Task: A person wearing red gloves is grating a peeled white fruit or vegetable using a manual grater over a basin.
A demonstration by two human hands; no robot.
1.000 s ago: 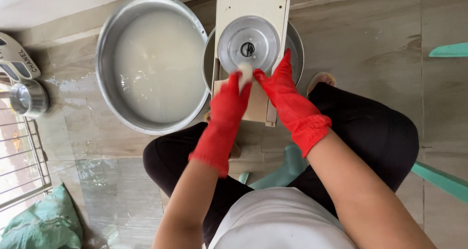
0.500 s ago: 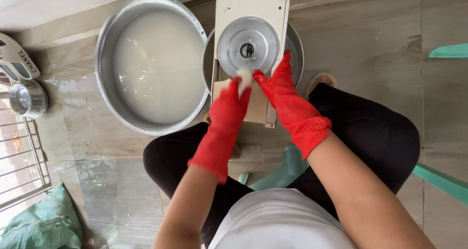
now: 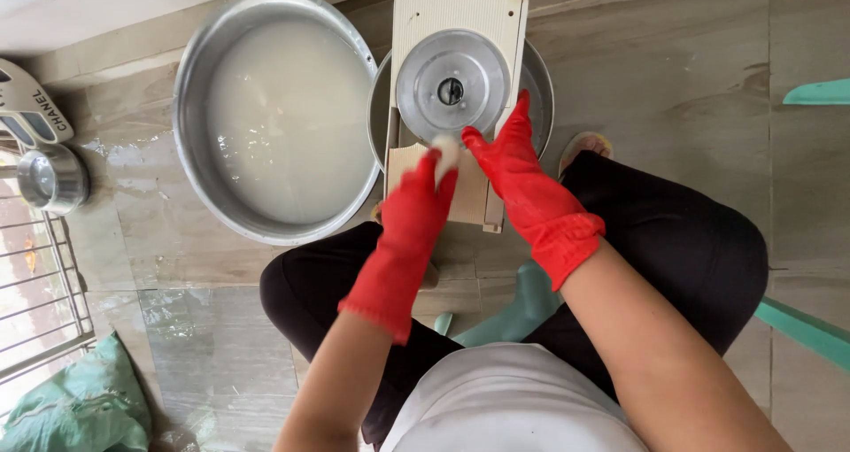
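Both my hands wear red rubber gloves. A cream-coloured slicer board [image 3: 452, 14] with a round metal disc [image 3: 452, 84] lies across a metal bowl [image 3: 536, 76] in front of me. My left hand [image 3: 421, 200] presses a small pale piece of food [image 3: 443, 151] against the board just below the disc. My right hand [image 3: 513, 164] rests on the board's right side, fingers pointing up along the disc's edge, steadying it.
A large metal basin [image 3: 190, 89] of cloudy white water stands to the left of the slicer. A small steel cup [image 3: 49, 177] sits at the far left beside a sandal. A green sack [image 3: 80, 403] lies bottom left. Teal stool parts [image 3: 810, 93] show at right.
My left hand with the pale piece has slid up the board toward the disc and back down a little. My right hand has stayed on the board's right side.
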